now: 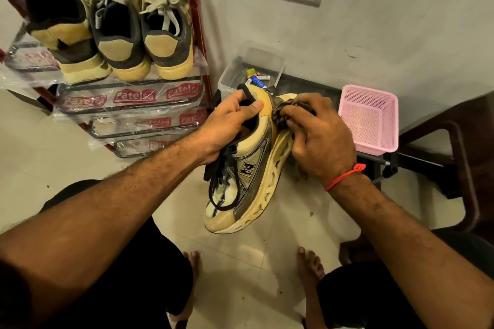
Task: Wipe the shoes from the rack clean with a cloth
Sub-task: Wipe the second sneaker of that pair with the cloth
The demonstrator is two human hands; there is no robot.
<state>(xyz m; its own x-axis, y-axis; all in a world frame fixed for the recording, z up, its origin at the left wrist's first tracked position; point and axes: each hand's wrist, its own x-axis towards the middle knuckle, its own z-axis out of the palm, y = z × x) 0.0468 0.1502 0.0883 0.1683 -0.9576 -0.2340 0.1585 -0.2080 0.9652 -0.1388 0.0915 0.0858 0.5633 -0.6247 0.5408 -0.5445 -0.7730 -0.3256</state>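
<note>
Tan leather and grey mesh make up the sneaker (242, 165) held in the air above the tiled floor (248, 262), toe pointing down toward the person's bare feet and heel up, near the clear plastic box (240, 67) by the wall. The left hand (227, 125) has its grip clamped on the heel collar, thumb pressed on the tan rim and fingers hooked inside the opening. The right hand (318, 139) has its grip closed round a dark bunched cloth (283, 112), pressing it against the sole edge at the heel. Three more shoes (117, 32) sit heel-out on the top shelf of the rack (128, 99) to the left, apparently waiting their turn, so the job looks to be far from finished. The risk here, as I judge it, comes from holding the sneaker by the collar alone: a hard rub from the cloth could twist it loose and drop it on the floor or on the toes beneath. The loose black laces (222, 181) dangle near the left wrist and could snag as the shoe is turned. The cut-out sole may trap dirt that a bunched cloth skims past. A pink basket (371, 117) stands just beyond the right hand and a wide stroke could knock it.
</note>
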